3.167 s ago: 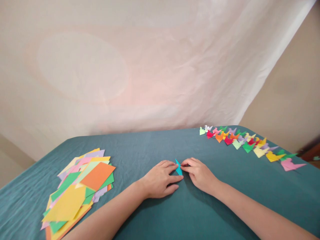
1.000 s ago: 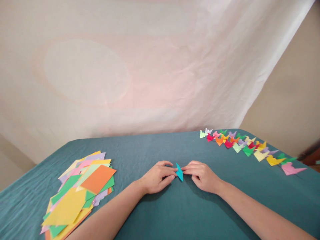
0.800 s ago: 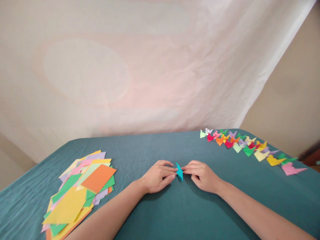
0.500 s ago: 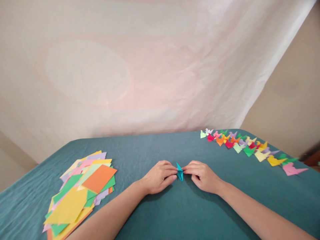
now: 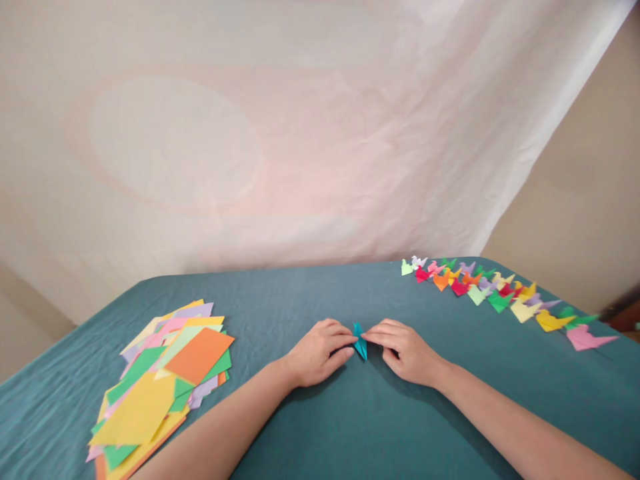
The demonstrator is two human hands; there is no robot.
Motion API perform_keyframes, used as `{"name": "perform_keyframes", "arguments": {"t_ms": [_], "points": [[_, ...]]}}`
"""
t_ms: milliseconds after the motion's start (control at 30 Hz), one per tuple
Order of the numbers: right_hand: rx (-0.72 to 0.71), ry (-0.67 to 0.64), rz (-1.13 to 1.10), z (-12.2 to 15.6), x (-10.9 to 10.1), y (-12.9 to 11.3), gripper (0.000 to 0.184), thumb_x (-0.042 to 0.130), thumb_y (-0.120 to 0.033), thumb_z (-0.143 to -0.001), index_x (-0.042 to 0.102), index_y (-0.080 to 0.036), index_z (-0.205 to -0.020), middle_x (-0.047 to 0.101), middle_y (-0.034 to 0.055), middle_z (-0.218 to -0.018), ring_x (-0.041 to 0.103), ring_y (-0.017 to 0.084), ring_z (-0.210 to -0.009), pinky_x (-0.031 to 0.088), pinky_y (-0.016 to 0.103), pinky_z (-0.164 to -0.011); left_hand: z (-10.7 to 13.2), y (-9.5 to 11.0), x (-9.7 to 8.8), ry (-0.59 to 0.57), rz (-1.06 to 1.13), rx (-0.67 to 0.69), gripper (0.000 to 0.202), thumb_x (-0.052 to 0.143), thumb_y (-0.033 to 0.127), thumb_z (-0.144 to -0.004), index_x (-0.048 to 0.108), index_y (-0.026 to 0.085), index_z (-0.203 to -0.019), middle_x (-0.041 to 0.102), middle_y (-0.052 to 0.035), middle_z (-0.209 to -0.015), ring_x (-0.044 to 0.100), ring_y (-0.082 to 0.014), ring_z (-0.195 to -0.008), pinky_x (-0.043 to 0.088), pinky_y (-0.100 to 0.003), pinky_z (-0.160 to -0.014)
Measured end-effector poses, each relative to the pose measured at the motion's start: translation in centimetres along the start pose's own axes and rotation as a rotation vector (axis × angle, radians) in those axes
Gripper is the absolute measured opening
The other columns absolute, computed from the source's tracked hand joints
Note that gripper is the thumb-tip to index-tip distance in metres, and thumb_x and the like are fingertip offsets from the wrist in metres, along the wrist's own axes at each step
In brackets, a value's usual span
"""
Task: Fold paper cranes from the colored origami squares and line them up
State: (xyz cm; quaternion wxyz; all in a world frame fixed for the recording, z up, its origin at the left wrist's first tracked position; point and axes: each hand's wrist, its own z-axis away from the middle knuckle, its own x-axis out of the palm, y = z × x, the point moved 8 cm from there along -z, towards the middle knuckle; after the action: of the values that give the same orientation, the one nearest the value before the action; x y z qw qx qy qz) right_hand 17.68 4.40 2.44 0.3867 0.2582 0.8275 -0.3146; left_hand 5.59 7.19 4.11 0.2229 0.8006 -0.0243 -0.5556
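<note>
A small folded piece of teal paper (image 5: 359,341) stands pinched between my two hands at the middle of the table. My left hand (image 5: 320,351) grips its left side with thumb and fingertips, knuckles resting on the cloth. My right hand (image 5: 404,349) pinches its right side in the same way. The paper looks like a narrow pointed diamond, partly hidden by my fingertips.
A loose pile of coloured paper squares (image 5: 165,370) lies at the left on the teal tablecloth (image 5: 370,427). A row of several folded paper birds (image 5: 493,293) runs along the far right edge. A pale cloth backdrop (image 5: 280,133) hangs behind the table.
The teal paper has grown narrower between my fingertips. Both hands stay in nearly the same place, pinching slightly closer together.
</note>
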Motion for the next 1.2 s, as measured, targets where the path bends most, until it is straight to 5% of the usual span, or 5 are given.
{"name": "perform_keyframes", "arguments": {"t_ms": [1200], "points": [[0.082, -0.121, 0.089, -0.1, 1.1, 0.1, 0.056, 0.040, 0.003, -0.073, 0.054, -0.023, -0.121, 0.055, 0.0070, -0.103, 0.048, 0.020, -0.092, 0.042, 0.038, -0.083, 0.4, 0.5, 0.5, -0.007, -0.217, 0.040, 0.034, 0.039, 0.035, -0.092, 0.051, 0.023, -0.121, 0.054, -0.0072, -0.113, 0.041, -0.0232, -0.113, 0.031, -0.040, -0.099]]}}
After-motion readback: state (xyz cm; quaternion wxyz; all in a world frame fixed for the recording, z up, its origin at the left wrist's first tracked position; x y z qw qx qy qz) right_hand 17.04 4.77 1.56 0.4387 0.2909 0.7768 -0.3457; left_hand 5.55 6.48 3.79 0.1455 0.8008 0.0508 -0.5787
